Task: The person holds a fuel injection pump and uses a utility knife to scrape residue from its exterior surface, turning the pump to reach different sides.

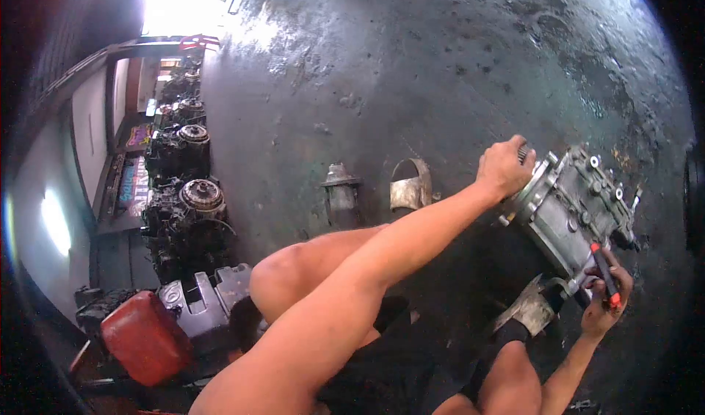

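Note:
A grey metal gearbox-like housing (569,213) with a round flange lies on the dark floor at the right. My left hand (505,169) is closed around the toothed shaft end (523,154) that sticks out beyond the flange. At the housing's near end is my right hand (608,301), its fingers wrapped round a slim red-and-black tool (605,275). The tool's kind is not clear, and its tip cannot be made out. My right hand is close to the housing; whether it touches is hidden.
Beside my feet stands a flanged metal part (341,191). My sandals (411,187) are close to the housing. Along the left wall runs a row of engine units (194,195). A red canister (145,338) and a grey engine cover (202,301) sit at lower left. The floor (352,70) looks oily.

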The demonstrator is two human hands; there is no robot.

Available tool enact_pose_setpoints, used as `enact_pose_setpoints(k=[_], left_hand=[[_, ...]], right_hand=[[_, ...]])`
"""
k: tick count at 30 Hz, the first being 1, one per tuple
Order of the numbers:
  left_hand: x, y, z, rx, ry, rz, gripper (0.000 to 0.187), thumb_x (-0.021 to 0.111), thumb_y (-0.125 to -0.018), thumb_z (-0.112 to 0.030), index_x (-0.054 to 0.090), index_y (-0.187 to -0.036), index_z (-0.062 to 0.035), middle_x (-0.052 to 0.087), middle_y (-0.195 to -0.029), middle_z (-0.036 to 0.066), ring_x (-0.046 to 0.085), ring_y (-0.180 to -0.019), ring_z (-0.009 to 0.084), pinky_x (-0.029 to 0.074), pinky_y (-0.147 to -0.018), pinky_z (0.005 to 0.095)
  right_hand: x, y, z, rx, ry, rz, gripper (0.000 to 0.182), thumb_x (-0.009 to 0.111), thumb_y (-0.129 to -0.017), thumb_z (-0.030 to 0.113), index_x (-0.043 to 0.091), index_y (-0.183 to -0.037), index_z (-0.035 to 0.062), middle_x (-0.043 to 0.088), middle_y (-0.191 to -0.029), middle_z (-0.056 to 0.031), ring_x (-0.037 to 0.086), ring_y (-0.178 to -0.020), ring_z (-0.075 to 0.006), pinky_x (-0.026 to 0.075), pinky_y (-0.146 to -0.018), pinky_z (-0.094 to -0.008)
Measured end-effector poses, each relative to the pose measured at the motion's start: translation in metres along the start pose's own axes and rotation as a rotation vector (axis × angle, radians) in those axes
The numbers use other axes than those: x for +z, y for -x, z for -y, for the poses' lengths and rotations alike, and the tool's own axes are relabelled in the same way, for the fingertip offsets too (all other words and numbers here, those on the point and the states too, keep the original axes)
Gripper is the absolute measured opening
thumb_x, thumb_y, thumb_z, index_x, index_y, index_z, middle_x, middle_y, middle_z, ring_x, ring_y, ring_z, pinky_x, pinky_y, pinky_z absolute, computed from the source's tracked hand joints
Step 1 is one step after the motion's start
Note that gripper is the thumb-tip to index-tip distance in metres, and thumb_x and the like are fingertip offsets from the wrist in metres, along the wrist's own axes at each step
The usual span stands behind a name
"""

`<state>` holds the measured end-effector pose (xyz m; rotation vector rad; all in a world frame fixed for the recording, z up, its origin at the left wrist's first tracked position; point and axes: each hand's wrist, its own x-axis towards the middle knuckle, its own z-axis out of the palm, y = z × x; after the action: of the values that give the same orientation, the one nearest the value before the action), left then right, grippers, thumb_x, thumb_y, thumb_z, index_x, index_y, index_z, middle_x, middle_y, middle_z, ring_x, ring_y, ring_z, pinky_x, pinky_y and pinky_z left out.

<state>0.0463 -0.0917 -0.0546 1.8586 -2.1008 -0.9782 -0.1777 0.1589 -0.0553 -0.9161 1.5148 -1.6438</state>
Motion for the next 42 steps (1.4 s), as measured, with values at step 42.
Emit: enact_pose_setpoints(k=[42], left_hand=[[0.006, -0.007, 0.009, 0.155, -0.121, 0.036, 0.039, 0.063, -0.094, -0.034, 0.069, -0.121, -0.0067, 0.073, -0.105, 0.024, 0.070, -0.101, 0.0420, 0.054, -0.090, 0.0465]], right_hand=[[0.002, -0.016, 0.025, -0.172, 0.649, 0.346, 0.031, 0.076, -0.079, 0.003, 0.074, -0.110, 0.0053, 0.072, -0.116, -0.0158, 0.069, -0.111, -0.0335, 0.055, -0.096, -0.0407]])
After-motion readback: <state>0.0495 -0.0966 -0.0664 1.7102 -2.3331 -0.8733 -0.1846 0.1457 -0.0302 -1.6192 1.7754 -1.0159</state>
